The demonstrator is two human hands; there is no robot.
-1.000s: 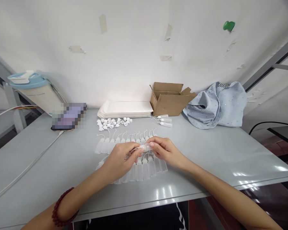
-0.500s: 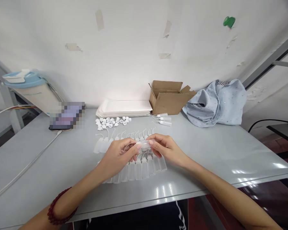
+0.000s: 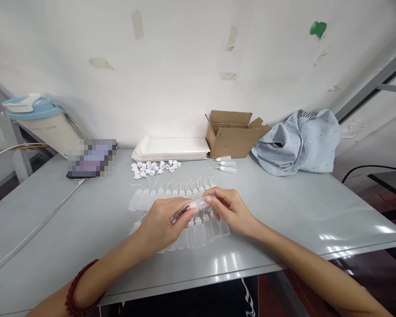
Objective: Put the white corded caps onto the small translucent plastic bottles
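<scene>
Between my two hands is a small translucent squeeze bottle (image 3: pixel 201 203), tilted with its cap end to the left. My left hand (image 3: pixel 171 220) pinches it at the cap end, where the thin tip is mostly hidden by the fingers. My right hand (image 3: pixel 230 207) grips the bottle's body between thumb and fingers. Under and in front of my hands lies a row of capped bottles (image 3: pixel 200 232), partly covered by my left hand. Behind them runs another row of bottles (image 3: pixel 141 200) with thin curved tubes attached to their tops.
Several loose white caps (image 3: pixel 155 167) lie before a stack of white envelopes (image 3: pixel 171 148). An open cardboard box (image 3: pixel 237 141) stands behind three separate bottles (image 3: pixel 227 164). A blue cloth bag (image 3: pixel 300 143) sits right; a phone (image 3: pixel 94 159), its cable (image 3: pixel 39 226) and a tumbler (image 3: pixel 42 123) are left.
My left hand has turned and closed further over the cap end, hiding the tube that looped out there. The held bottle now tilts more, its right end higher.
</scene>
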